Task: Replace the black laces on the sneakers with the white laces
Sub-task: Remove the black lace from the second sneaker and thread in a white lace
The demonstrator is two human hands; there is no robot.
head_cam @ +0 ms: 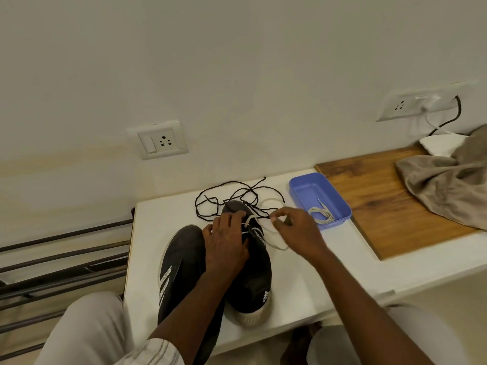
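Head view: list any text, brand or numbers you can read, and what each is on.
"adidas", white, small, with its logo, turned sideways: on the heel of the sneaker being laced.
Other sneaker: three stripes only, no words.
Left socket plate, right socket plate, blue tray: nothing readable on them.

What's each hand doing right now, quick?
Left hand: holds the sneaker, fingers curled over its lacing.
Right hand: pinches the white lace.
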